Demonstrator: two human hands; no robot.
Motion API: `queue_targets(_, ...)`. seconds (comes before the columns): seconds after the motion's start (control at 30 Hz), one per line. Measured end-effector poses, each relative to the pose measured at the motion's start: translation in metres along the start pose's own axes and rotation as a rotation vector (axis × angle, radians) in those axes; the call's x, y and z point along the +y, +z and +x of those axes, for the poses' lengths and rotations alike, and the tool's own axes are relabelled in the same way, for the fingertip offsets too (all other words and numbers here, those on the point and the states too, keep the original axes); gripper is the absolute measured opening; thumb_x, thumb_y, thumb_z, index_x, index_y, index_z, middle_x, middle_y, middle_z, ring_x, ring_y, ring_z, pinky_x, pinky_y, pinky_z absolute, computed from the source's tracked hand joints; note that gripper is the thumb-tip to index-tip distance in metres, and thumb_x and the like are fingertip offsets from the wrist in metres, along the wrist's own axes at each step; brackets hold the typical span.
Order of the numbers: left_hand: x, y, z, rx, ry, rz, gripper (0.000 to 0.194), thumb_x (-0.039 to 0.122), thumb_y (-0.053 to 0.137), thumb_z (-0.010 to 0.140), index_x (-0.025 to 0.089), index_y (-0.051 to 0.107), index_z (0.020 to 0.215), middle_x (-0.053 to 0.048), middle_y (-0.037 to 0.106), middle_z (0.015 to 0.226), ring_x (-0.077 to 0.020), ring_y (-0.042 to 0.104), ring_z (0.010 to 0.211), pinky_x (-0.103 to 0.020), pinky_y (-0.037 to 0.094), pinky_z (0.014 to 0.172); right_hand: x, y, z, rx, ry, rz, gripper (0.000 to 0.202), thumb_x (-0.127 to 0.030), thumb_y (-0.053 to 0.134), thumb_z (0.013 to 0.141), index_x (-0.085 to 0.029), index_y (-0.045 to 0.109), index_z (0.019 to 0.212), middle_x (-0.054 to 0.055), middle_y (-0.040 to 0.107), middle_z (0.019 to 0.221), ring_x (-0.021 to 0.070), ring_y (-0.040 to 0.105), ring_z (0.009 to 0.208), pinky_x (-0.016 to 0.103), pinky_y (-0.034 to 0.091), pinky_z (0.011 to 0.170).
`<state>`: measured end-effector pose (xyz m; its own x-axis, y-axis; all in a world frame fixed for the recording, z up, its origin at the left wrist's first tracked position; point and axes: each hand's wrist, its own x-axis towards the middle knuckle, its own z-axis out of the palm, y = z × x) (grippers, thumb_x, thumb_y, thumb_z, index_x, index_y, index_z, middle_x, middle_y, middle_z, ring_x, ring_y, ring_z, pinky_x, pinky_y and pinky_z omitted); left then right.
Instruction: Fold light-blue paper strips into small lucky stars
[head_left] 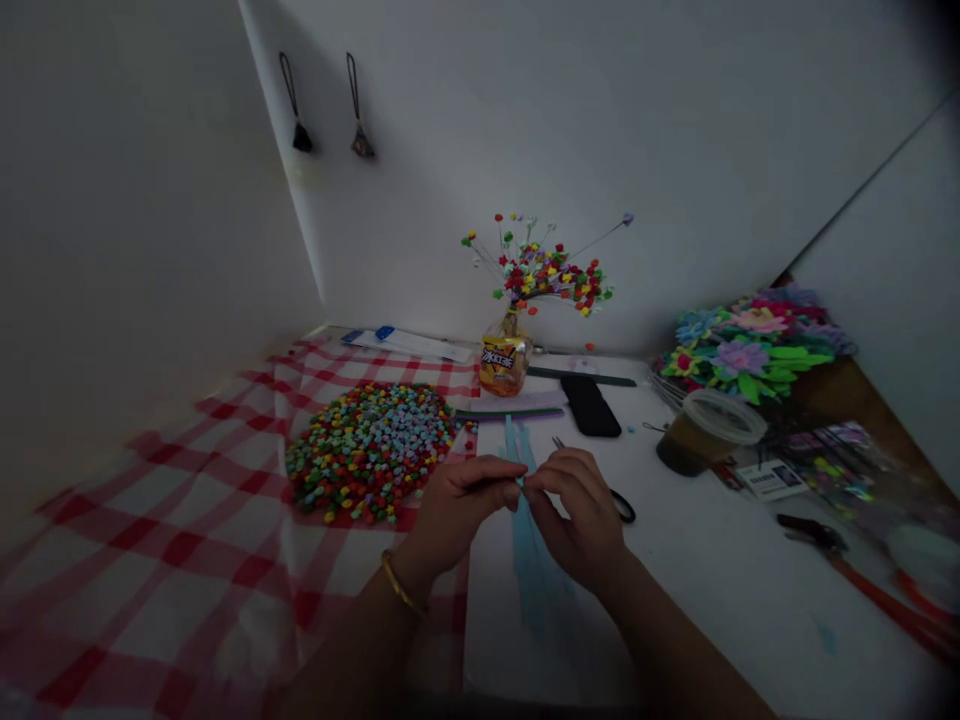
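Observation:
My left hand (pixel 471 500) and my right hand (pixel 576 508) meet at the fingertips above the white tabletop. Between thumbs and forefingers both pinch a small piece of light blue paper strip (pixel 523 482), mostly covered by the fingers. Beneath them, a bunch of long light blue paper strips (pixel 527 575) lies on the table. A pair of scissors (pixel 624 506) rests behind my right hand, with only its tips and a black handle loop showing. Left of my left hand spreads a big heap of small colourful folded paper stars (pixel 371 450).
A bottle (pixel 504 365) holding stars on wires stands at the back, near a black phone (pixel 591 405). To the right are a lidded plastic tub of dark liquid (pixel 697 440), fuzzy flowers (pixel 750 340) and pliers (pixel 814 530). A red-checked cloth (pixel 240 570) covers the left side.

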<state>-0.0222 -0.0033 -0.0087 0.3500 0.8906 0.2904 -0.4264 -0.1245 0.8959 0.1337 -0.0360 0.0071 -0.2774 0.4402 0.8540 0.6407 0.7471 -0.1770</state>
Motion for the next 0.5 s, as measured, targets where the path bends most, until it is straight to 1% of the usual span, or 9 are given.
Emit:
queue_targets(0.1, -0.003, -0.002, 0.002, -0.008, -0.002, -0.075, 0.013, 0.017, 0.078, 0.063, 0.018, 0.075, 0.075, -0.002, 0.068, 0.067, -0.0114, 0.057, 0.059, -0.025, 0.046, 0.059, 0.006, 0.003, -0.003, 0.025, 0.072, 0.071, 0.011, -0.013, 0.057, 0.082, -0.02, 0.058, 0.09, 0.005, 0.062, 0.079, 0.0195, 0.056, 0.08, 0.035, 0.047, 0.073)
queue_targets(0.17, -0.003, -0.003, 0.004, 0.008, -0.007, -0.155, 0.013, 0.019, 0.08, 0.061, 0.017, 0.074, 0.072, -0.001, 0.067, 0.063, -0.0108, 0.056, 0.055, -0.024, 0.044, 0.056, 0.014, 0.005, -0.005, 0.001, 0.256, 0.054, 0.011, -0.026, 0.056, 0.084, -0.019, 0.058, 0.092, 0.007, 0.062, 0.086, 0.0204, 0.058, 0.085, 0.034, 0.047, 0.075)
queue_targets(0.2, -0.003, -0.004, 0.004, 0.016, -0.01, -0.212, 0.015, 0.021, 0.081, 0.059, 0.017, 0.073, 0.071, 0.0, 0.066, 0.06, -0.0105, 0.056, 0.053, -0.024, 0.043, 0.054, 0.019, 0.006, -0.005, -0.051, 0.395, 0.0, 0.014, -0.031, 0.052, 0.086, -0.019, 0.058, 0.091, 0.007, 0.063, 0.088, 0.0204, 0.059, 0.086, 0.033, 0.047, 0.076)
queue_targets(0.23, -0.002, -0.004, 0.005, 0.012, -0.02, -0.268, 0.018, 0.023, 0.082, 0.057, 0.016, 0.072, 0.071, 0.0, 0.065, 0.058, -0.0103, 0.055, 0.051, -0.023, 0.041, 0.053, 0.025, 0.007, -0.006, -0.161, 0.549, -0.088, 0.019, -0.033, 0.047, 0.088, -0.018, 0.058, 0.089, 0.008, 0.063, 0.088, 0.02, 0.06, 0.086, 0.032, 0.047, 0.077)
queue_targets(0.27, -0.001, -0.004, 0.005, 0.004, -0.025, -0.325, 0.02, 0.024, 0.083, 0.056, 0.016, 0.072, 0.07, 0.0, 0.064, 0.055, -0.01, 0.054, 0.05, -0.023, 0.04, 0.051, 0.03, 0.009, -0.007, -0.348, 0.695, -0.186, 0.022, -0.035, 0.043, 0.089, -0.019, 0.058, 0.091, 0.007, 0.064, 0.092, 0.0188, 0.06, 0.087, 0.03, 0.046, 0.078)
queue_targets(0.33, 0.0, -0.004, 0.007, 0.0, -0.04, -0.418, 0.024, 0.025, 0.084, 0.053, 0.015, 0.069, 0.069, 0.001, 0.064, 0.054, -0.0094, 0.052, 0.047, -0.023, 0.039, 0.05, 0.039, 0.012, -0.009, -0.481, 0.785, -0.242, 0.02, -0.032, 0.046, 0.087, -0.018, 0.06, 0.089, 0.007, 0.066, 0.088, 0.0196, 0.062, 0.082, 0.03, 0.046, 0.071)
queue_targets(0.37, 0.0, -0.004, 0.008, 0.028, -0.053, -0.457, 0.025, 0.024, 0.085, 0.051, 0.015, 0.068, 0.068, 0.001, 0.063, 0.053, -0.0092, 0.052, 0.045, -0.023, 0.039, 0.05, 0.043, 0.014, -0.01, -0.544, 0.815, -0.267, 0.018, -0.031, 0.049, 0.084, -0.018, 0.061, 0.085, 0.007, 0.067, 0.084, 0.0209, 0.063, 0.079, 0.03, 0.045, 0.068)
queue_targets(0.43, -0.001, -0.006, 0.012, 0.151, -0.082, -0.519, 0.027, 0.019, 0.085, 0.049, 0.014, 0.066, 0.068, 0.001, 0.062, 0.053, -0.0093, 0.051, 0.044, -0.024, 0.04, 0.049, 0.047, 0.017, -0.013, -0.652, 0.885, -0.328, 0.02, -0.033, 0.051, 0.081, -0.017, 0.062, 0.079, 0.01, 0.068, 0.079, 0.0245, 0.064, 0.075, 0.033, 0.044, 0.064)
queue_targets(0.5, -0.003, -0.01, 0.017, 0.341, -0.075, -0.558, 0.026, 0.013, 0.082, 0.051, 0.014, 0.063, 0.069, 0.001, 0.061, 0.053, -0.0093, 0.052, 0.044, -0.022, 0.04, 0.047, 0.048, 0.02, -0.015, -0.743, 0.931, -0.375, 0.027, -0.04, 0.051, 0.08, -0.016, 0.063, 0.077, 0.013, 0.069, 0.078, 0.0279, 0.065, 0.075, 0.035, 0.043, 0.063)
